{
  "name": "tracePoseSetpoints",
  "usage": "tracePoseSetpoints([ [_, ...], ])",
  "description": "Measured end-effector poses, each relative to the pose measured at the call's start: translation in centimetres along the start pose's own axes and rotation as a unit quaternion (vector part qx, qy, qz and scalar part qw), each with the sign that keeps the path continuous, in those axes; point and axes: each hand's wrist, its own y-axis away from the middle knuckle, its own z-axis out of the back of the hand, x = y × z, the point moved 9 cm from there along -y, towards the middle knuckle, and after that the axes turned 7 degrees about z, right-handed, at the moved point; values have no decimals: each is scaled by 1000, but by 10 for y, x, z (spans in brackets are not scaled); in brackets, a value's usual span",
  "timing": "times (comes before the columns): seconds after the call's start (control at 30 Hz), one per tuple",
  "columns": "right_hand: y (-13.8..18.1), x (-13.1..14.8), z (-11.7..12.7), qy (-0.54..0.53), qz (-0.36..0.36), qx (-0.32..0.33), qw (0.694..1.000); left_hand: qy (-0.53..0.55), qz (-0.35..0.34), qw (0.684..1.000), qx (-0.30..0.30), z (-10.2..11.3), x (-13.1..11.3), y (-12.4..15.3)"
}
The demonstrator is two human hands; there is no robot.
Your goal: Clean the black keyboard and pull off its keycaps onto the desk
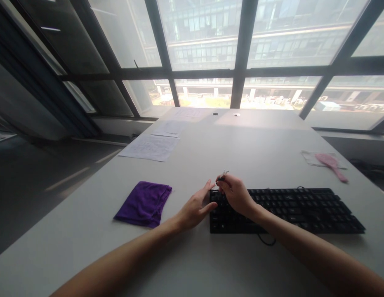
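A black keyboard (290, 210) lies on the white table in front of me. My right hand (236, 192) is closed over its upper left corner, pinching a small tool with thin metal prongs (224, 172) that point up and away from me. A dark bit of the tool shows between the fingers; its lower part is hidden, so I cannot tell whether it touches a key. My left hand (196, 208) rests open at the keyboard's left end, thumb over the edge keys and fingers stretched forward, close to the right fingertips.
A folded purple cloth (144, 204) lies to the left. Paper sheets (151, 147) are further back on that side. At the right, a pink hairbrush-shaped object (330, 166) rests partly on a pale packet (309, 158). A cable (266, 242) loops out below the keyboard.
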Motion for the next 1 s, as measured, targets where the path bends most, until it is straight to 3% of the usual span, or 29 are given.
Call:
tracePoseSetpoints([
  [0.73,-9,-4,-11,-14,-20,52,998,-32,-10,999,-34,1,0,-3],
  [1.0,2,11,-16,37,81,79,993,3,-35,999,-34,6,-17,-2],
])
